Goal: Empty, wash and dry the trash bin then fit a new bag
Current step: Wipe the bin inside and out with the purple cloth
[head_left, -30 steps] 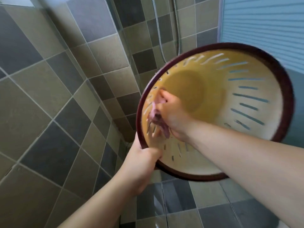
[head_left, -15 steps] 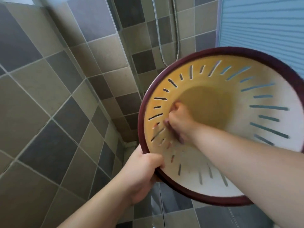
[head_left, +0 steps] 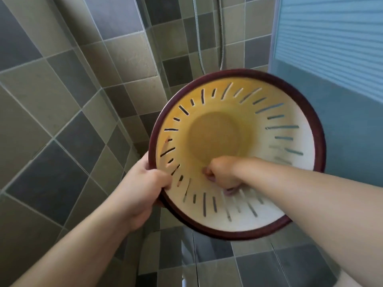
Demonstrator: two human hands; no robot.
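Note:
The trash bin (head_left: 288,112) is a cream, slotted basket with a dark red rim, tipped so its open mouth faces me. My left hand (head_left: 145,189) grips the rim at the lower left, thumb inside the wall. My right hand (head_left: 222,176) reaches deep inside, fingers curled round a small pinkish cloth (head_left: 229,191) that presses against the lower inner wall just below the round base. Only bits of the cloth show under my fist.
A tiled wall corner (head_left: 124,100) of grey and olive squares lies behind the bin. A metal shower hose (head_left: 221,38) hangs at the top centre. A blue ribbed panel (head_left: 331,48) fills the right side. Tiled floor (head_left: 217,255) shows below.
My right hand with the cloth has swept from the left inner wall down to the lower wall near the base. The bin has shifted down and right in view; my left hand keeps its grip.

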